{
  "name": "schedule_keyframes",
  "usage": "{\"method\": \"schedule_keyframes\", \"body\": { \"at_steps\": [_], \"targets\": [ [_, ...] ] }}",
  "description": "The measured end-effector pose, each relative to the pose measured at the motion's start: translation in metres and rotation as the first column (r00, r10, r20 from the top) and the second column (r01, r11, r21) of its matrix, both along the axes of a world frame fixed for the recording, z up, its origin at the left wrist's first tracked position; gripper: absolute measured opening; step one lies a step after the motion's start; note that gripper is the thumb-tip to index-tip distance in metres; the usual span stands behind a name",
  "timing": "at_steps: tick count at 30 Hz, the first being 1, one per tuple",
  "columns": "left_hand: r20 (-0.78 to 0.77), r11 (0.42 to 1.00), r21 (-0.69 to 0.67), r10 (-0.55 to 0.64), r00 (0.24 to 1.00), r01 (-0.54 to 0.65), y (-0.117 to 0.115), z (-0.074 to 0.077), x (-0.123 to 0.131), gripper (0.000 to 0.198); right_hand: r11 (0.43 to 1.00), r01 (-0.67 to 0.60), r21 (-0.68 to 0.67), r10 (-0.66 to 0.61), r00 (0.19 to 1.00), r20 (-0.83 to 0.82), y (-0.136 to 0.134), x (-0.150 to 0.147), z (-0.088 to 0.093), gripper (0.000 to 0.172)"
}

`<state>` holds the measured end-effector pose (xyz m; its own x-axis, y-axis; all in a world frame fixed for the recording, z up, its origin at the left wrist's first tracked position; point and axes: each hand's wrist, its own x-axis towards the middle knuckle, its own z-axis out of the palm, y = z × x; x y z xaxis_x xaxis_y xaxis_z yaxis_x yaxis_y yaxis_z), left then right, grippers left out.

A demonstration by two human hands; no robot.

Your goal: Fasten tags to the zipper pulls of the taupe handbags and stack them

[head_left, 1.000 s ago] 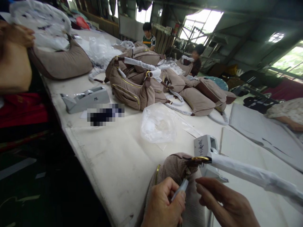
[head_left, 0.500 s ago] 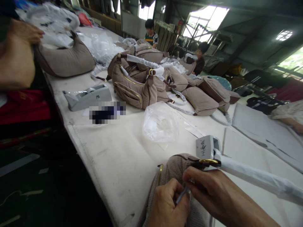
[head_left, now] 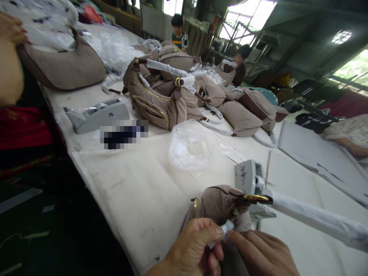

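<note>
A taupe corduroy handbag [head_left: 220, 201] lies at the table's near edge, with a gold zipper, a gold ring and a strap [head_left: 316, 216] wrapped in white. My left hand [head_left: 194, 245] is closed, pinching a small piece of white wrapping [head_left: 225, 231] between thumb and index finger, just below the bag's strap end. From the other side, my right hand [head_left: 260, 251] has its fingertips pressed at the same wrapping, fingers closed. What lies inside the wrapping is hidden. Behind the bag stands a grey tape dispenser [head_left: 249, 177] with handwriting on it.
A crumpled clear plastic bag [head_left: 189, 147] lies mid-table, with a second tape dispenser [head_left: 99, 115] farther left. Several taupe handbags [head_left: 155, 101] are heaped behind. At the left, a person's arm [head_left: 10, 65] reaches to another handbag [head_left: 66, 65]. Grey sheets [head_left: 319, 157] lie at the right.
My right hand has come down and turned, from beside the strap end to the wrapping. More white wrapping shows at my left fingertips. The view has shifted slightly.
</note>
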<state>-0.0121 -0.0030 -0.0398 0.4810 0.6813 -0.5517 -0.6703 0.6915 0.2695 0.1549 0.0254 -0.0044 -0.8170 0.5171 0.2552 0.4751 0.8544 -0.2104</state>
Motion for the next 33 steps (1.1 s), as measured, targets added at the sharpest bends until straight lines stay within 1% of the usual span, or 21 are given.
{"method": "schedule_keyframes", "body": {
  "at_steps": [2,3,5,6,8,11,13,16,18,19,21,24,26,28,30,31,32,33],
  "targets": [
    [0.055,0.996,-0.091,-0.002,0.998,0.007,0.002,0.001,-0.002,0.032,0.998,-0.001,0.067,0.003,1.000,-0.022,-0.003,0.006,-0.015,0.032],
    [0.063,0.993,-0.114,0.011,0.998,-0.004,0.003,0.001,-0.003,0.030,0.996,-0.010,0.093,0.011,1.000,-0.012,-0.005,0.009,-0.022,0.036],
    [0.055,0.990,-0.135,0.044,0.998,-0.036,0.003,0.001,-0.006,0.029,0.991,-0.042,0.128,0.041,0.999,0.009,-0.007,0.016,-0.031,0.040],
    [0.043,0.990,-0.133,0.055,0.998,-0.049,0.003,0.001,-0.007,0.029,0.988,-0.048,0.145,0.048,0.999,0.000,-0.008,0.019,-0.033,0.039],
    [0.015,0.992,-0.113,0.059,0.998,-0.057,0.003,0.001,-0.008,0.029,0.986,-0.030,0.163,0.041,0.997,-0.061,-0.008,0.023,-0.031,0.037],
    [-0.019,0.995,-0.070,0.068,0.997,-0.069,0.001,0.001,-0.004,0.031,0.996,0.012,0.084,0.001,0.988,-0.155,-0.004,0.021,-0.017,0.043],
    [-0.022,0.997,-0.046,0.067,0.997,-0.068,0.000,0.001,-0.001,0.032,0.999,-0.016,0.038,0.020,0.993,-0.117,0.005,0.014,-0.006,0.042],
    [-0.011,0.998,-0.047,0.049,0.999,-0.049,0.000,0.001,0.000,0.032,0.988,-0.108,0.114,0.106,0.994,0.024,0.019,0.001,0.002,0.033],
    [0.013,0.995,-0.093,0.039,0.999,-0.037,0.000,0.001,-0.001,0.031,0.970,-0.177,0.165,0.159,0.980,0.117,0.024,-0.004,0.000,0.032],
    [0.034,0.992,-0.122,0.032,0.999,-0.028,0.000,0.002,-0.002,0.030,0.965,-0.198,0.175,0.175,0.975,0.136,0.025,-0.005,-0.003,0.032],
    [0.089,0.986,-0.169,0.020,0.996,-0.005,0.001,0.002,-0.002,0.028,0.963,-0.194,0.185,0.173,0.977,0.123,0.023,-0.005,-0.010,0.029],
    [0.165,0.984,-0.177,-0.002,0.986,0.031,0.004,-0.001,0.003,0.023,0.956,-0.187,0.224,0.180,0.982,0.052,0.021,-0.001,-0.021,0.023],
    [0.191,0.985,-0.167,-0.015,0.981,0.048,0.004,-0.004,0.008,0.021,0.943,-0.216,0.253,0.211,0.976,0.048,0.023,0.000,-0.024,0.021],
    [0.193,0.987,-0.150,-0.036,0.981,0.065,0.003,-0.006,0.012,0.023,0.932,-0.252,0.261,0.244,0.968,0.063,0.027,0.000,-0.022,0.020],
    [0.123,0.993,-0.071,-0.087,0.989,0.097,0.000,-0.006,0.008,0.029,0.925,-0.288,0.249,0.282,0.958,0.062,0.032,0.000,-0.017,0.018],
    [0.048,0.993,0.000,-0.118,0.992,0.119,-0.001,-0.006,0.003,0.035,0.922,-0.299,0.247,0.297,0.954,0.048,0.034,0.001,-0.016,0.019],
    [-0.063,0.989,0.081,-0.123,0.990,0.127,-0.002,-0.007,-0.005,0.042,0.924,-0.296,0.242,0.296,0.954,0.035,0.034,0.003,-0.015,0.022],
    [-0.201,0.980,0.165,-0.078,0.976,0.112,-0.002,-0.010,-0.015,0.048,0.933,-0.273,0.234,0.275,0.961,0.024,0.031,0.005,-0.016,0.026]
  ]
}}
